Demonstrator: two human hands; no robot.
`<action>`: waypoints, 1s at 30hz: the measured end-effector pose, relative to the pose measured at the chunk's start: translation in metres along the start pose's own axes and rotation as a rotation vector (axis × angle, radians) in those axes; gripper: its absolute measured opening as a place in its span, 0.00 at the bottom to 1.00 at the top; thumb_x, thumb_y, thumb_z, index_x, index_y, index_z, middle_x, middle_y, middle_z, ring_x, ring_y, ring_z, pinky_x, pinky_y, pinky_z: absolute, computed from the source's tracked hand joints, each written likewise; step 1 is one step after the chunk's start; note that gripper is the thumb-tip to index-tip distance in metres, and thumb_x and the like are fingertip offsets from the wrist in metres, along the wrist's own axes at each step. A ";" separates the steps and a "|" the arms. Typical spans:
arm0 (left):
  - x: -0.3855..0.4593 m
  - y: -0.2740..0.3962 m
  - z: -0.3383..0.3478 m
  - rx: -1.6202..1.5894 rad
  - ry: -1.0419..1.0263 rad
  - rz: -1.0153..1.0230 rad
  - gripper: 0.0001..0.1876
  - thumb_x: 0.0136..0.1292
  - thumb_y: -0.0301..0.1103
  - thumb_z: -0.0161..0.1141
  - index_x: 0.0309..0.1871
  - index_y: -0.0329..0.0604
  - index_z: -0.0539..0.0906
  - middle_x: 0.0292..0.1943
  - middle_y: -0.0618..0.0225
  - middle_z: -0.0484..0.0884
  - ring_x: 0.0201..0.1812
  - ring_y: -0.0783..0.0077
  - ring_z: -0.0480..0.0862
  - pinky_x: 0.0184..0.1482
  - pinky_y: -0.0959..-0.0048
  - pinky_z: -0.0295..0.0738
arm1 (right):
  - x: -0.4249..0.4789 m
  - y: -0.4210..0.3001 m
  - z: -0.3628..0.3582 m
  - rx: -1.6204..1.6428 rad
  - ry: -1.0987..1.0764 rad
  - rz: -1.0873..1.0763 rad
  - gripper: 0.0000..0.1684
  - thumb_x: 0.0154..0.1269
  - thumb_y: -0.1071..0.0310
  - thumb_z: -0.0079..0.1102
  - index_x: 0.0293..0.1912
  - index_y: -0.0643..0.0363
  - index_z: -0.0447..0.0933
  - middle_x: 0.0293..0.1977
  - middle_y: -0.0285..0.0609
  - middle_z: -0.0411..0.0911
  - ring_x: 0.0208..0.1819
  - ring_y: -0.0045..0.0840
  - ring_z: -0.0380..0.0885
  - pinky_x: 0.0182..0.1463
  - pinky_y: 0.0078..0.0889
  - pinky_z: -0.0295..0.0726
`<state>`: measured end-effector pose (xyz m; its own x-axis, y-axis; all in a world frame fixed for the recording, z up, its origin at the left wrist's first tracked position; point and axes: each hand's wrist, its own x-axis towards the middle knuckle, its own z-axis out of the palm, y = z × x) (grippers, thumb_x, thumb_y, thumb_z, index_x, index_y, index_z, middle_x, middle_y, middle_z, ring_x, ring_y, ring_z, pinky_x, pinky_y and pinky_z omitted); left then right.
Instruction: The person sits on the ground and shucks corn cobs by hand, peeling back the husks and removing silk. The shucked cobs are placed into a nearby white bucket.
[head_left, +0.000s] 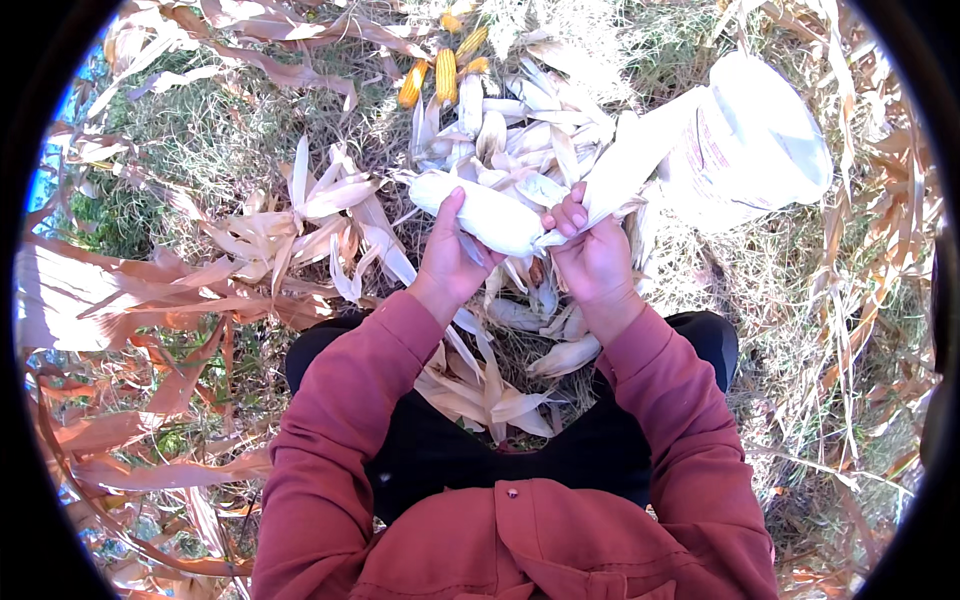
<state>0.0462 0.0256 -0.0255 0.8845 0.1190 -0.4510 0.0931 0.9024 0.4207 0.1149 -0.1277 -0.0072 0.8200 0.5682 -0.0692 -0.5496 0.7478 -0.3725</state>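
A maize ear (480, 214), still wrapped in pale husk, lies across my left hand (459, 259). The thumb rests on top of it and the fingers curl beneath. At the ear's right end, my right hand (592, 244) grips a long husk leaf (637, 154) that stretches up and to the right, overexposed by the sun. Under and beyond both hands spreads a heap of maize ears in dry husks (517, 142). No kernels show on the held ear.
Bare yellow cobs (445, 76) lie beyond the heap. A white bucket (705, 165) bearing writing sits at the right, its opening facing right. Loose husks (300, 232) and dry maize leaves (112, 292) cover grass at the left. More husks (495, 390) lie between my legs.
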 end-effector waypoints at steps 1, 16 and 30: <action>-0.001 0.000 0.001 0.018 -0.004 0.001 0.29 0.63 0.56 0.51 0.60 0.46 0.68 0.53 0.66 0.76 0.55 0.64 0.77 0.58 0.60 0.70 | 0.000 -0.001 0.002 0.017 0.003 0.017 0.04 0.68 0.69 0.46 0.38 0.58 0.68 0.20 0.30 0.62 0.24 0.19 0.63 0.40 0.30 0.71; -0.002 0.009 0.002 0.068 -0.006 0.071 0.29 0.60 0.54 0.55 0.58 0.46 0.68 0.51 0.65 0.76 0.54 0.62 0.76 0.60 0.56 0.67 | -0.003 0.002 -0.006 0.047 -0.038 0.186 0.04 0.68 0.72 0.44 0.39 0.59 0.68 0.20 0.28 0.62 0.22 0.17 0.60 0.36 0.25 0.68; 0.008 0.003 -0.019 0.136 0.279 -0.118 0.27 0.65 0.54 0.49 0.60 0.47 0.66 0.51 0.64 0.77 0.48 0.64 0.80 0.53 0.61 0.74 | -0.024 0.014 0.010 -1.286 -0.194 -0.144 0.19 0.73 0.61 0.43 0.51 0.68 0.66 0.33 0.42 0.75 0.35 0.21 0.72 0.44 0.25 0.71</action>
<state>0.0446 0.0368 -0.0429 0.7067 0.1429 -0.6930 0.2643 0.8552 0.4458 0.0857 -0.1269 -0.0013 0.7630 0.6314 0.1387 0.1739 0.0061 -0.9847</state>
